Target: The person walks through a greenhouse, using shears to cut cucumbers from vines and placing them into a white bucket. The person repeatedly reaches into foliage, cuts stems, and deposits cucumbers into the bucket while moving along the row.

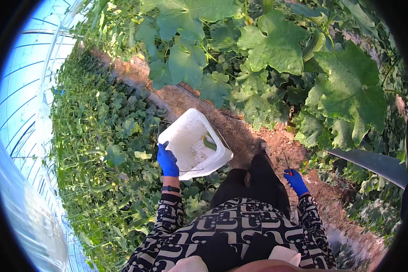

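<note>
My left hand, in a blue glove, grips the near left rim of a white plastic bucket with rounded corners. The bucket is tilted, and a green fruit like a gourd or cucumber lies inside it beside pale residue. A thin wire handle crosses its lower side. On the right, my right hand, also gloved in blue, is closed around the red handle of a slim pointed tool, perhaps scissors or a knife, its tip away from me. My legs stand between the two hands.
Dense leafy vines fill the left side. Large lobed leaves hang ahead and to the right, with a green fruit among them. A dirt path runs diagonally between the rows. A dark flat strip juts in at right; greenhouse film rises far left.
</note>
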The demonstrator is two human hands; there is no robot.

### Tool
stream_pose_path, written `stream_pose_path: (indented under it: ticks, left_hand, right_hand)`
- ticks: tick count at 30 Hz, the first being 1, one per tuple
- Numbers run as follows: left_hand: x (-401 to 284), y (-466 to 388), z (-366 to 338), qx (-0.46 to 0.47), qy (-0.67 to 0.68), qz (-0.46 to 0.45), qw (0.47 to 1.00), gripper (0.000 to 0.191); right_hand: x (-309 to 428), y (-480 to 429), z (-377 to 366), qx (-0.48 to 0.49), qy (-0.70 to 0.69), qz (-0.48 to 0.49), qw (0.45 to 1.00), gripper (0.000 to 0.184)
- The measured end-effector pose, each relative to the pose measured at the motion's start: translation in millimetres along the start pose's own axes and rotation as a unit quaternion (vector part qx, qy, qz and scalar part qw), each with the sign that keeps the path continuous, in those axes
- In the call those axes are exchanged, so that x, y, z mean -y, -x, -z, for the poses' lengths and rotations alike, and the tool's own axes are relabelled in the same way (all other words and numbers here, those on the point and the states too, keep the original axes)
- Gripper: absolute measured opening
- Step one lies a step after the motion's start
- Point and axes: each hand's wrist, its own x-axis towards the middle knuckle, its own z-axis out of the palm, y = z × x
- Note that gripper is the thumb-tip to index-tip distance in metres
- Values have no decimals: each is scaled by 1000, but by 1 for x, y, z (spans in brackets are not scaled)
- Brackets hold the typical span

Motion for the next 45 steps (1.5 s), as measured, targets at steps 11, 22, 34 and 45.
stream_pose_path:
  ticks: [11, 22, 34, 45]
  left_hand:
    - [27, -33, -47, -36, -37, 64, 997, 40]
    - [20, -69, -47, -74, 28, 55, 995, 39]
    - [86, -198, -54, -22, 21, 126, 992, 39]
    - [228, -329, -29, -7, -7, 200, 980, 19]
  right_hand:
    - [-80, 63, 51, -45, 136, -224, 964, 37]
    - [8, 44, 52, -23, 24, -345, 938, 32]
    - [39, 28, -15, -60, 93, -303, 946, 36]
    - [103, 40, -55, -99, 95, -312, 940, 35]
